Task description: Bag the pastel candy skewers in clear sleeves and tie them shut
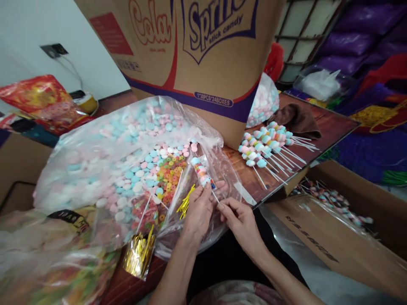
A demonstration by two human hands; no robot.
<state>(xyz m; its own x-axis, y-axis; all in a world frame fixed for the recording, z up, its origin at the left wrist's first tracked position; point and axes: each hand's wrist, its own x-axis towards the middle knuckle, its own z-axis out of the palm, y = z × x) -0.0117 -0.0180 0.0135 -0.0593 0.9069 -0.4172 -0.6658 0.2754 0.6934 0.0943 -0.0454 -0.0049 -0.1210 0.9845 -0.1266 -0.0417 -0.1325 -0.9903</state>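
A candy skewer (201, 170) of pastel marshmallows and coloured rings stands tilted in front of me; a clear wrapper seems to surround it. My left hand (200, 209) is closed round its lower end, where a small blue and red printed patch shows. My right hand (239, 220) pinches the white stick below, fingertips close to the left hand. Gold twist ties (186, 202) lie on clear plastic just left of my left hand. Loose marshmallows (140, 173) and gummy rings (171, 173) spill from a large clear bag (104, 123) beyond.
Finished skewers (267, 142) are piled at the table's right, beside a brown cloth (297, 118). A large cardboard carton (190, 76) stands behind. Lower right, an open box (318, 237) holds more skewers. A packet of gold ties (140, 254) lies at the front left.
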